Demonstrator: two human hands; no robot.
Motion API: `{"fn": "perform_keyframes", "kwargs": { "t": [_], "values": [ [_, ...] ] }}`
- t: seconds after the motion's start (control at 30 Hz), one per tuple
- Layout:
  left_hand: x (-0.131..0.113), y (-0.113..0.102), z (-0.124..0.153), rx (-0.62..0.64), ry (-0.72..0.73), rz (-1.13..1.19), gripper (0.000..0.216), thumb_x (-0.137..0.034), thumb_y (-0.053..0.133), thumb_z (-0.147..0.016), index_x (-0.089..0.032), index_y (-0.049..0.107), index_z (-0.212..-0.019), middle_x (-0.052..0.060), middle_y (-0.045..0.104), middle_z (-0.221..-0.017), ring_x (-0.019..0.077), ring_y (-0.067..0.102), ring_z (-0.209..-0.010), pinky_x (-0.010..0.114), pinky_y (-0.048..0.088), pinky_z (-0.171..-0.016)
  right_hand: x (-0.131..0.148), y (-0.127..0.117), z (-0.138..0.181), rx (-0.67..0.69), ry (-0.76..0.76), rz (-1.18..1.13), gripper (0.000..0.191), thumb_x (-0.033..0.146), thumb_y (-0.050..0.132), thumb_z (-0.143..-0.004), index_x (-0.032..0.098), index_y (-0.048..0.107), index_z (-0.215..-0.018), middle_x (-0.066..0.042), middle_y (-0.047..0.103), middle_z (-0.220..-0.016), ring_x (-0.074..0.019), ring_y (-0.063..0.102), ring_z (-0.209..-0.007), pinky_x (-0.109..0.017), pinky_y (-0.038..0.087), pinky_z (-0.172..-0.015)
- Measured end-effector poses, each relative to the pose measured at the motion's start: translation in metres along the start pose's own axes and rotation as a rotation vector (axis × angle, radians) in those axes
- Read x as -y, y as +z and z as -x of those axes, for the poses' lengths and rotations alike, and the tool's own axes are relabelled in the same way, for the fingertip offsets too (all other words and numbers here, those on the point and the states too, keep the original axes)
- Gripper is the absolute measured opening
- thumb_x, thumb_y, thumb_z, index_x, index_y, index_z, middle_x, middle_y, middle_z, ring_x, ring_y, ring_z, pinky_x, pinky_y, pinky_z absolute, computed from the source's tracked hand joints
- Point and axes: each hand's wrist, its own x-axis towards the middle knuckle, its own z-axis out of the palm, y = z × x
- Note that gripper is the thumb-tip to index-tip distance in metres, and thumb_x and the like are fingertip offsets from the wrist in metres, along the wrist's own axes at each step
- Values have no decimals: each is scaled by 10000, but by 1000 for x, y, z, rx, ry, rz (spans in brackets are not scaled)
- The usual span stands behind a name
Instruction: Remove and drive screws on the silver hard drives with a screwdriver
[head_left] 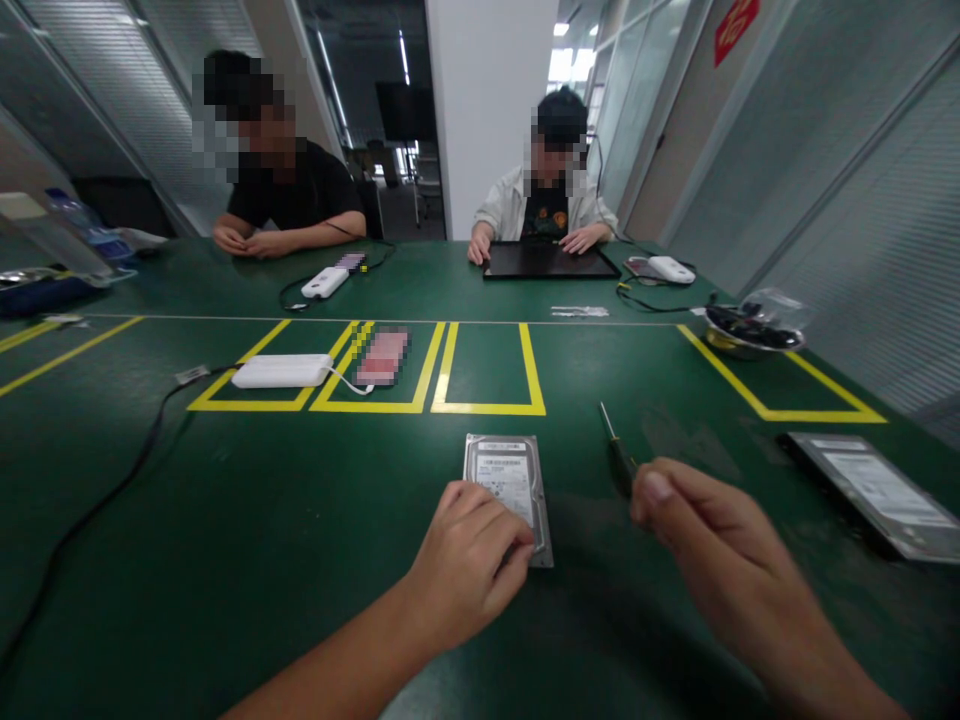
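A silver hard disk drive (510,470) with a white label lies flat on the green table in front of me. Over its lower left part rests my left hand (476,550), its fingers curled and thumb and forefinger drawn together near the drive's right edge. Whatever these fingertips hold, if anything, is hidden. To the right of the drive, my right hand (697,530) is closed around the dark handle of a screwdriver (619,455). The thin metal shaft points up and away, apart from the drive.
A larger drive-like device (874,490) lies at the right, below a metal bowl (750,335) of dark parts. A white power bank (283,371) is cabled to a phone (383,357). Across the table, one person (300,195) sits with hands together; another (551,205) touches a dark flat panel (551,261).
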Motion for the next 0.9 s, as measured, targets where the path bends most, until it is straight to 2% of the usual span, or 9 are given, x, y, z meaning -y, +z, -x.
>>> {"fn": "perform_keyframes", "kwargs": {
  "t": [0.13, 0.23, 0.43, 0.73, 0.9],
  "values": [
    [-7, 4, 1, 45, -7, -14, 55, -173, 555, -913, -186, 600, -885, 25, 644, -807, 219, 506, -822, 393, 331, -798, -14, 33, -14, 149, -29, -14, 393, 409, 438, -1009, 162, 545, -723, 10, 493, -662, -110, 467, -625, -218, 352, -566],
    [-13, 7, 0, 70, -6, -31, 53, -176, 565, -907, -192, 607, -878, 26, 643, -807, 227, 499, -833, 409, 329, -812, -29, 41, -13, 179, -44, 47, 389, 383, 448, -1009, 160, 515, -698, 19, 476, -646, -104, 444, -605, -227, 316, -561],
    [-25, 10, -2, 105, -41, -97, 55, -185, 572, -900, -194, 611, -863, 25, 640, -808, 231, 485, -834, 428, 315, -817, -48, 43, -7, 178, -98, 132, 377, 345, 449, -1014, 158, 515, -693, 23, 481, -635, -103, 462, -597, -236, 308, -583],
    [-28, 16, -2, 92, -131, -93, 57, -178, 606, -869, -212, 612, -824, 14, 648, -775, 236, 489, -833, 456, 290, -830, -43, 42, -6, 170, -160, 168, 350, 313, 436, -1022, 166, 541, -722, 10, 524, -660, -117, 497, -611, -239, 334, -597],
    [-27, 17, -1, 82, -116, -102, 57, -183, 611, -869, -208, 617, -817, 16, 648, -764, 234, 492, -831, 452, 298, -828, -46, 33, -9, 94, -184, 280, 302, 313, 454, -1013, 177, 580, -775, -1, 540, -693, -133, 512, -634, -256, 362, -609]
  ]
}}
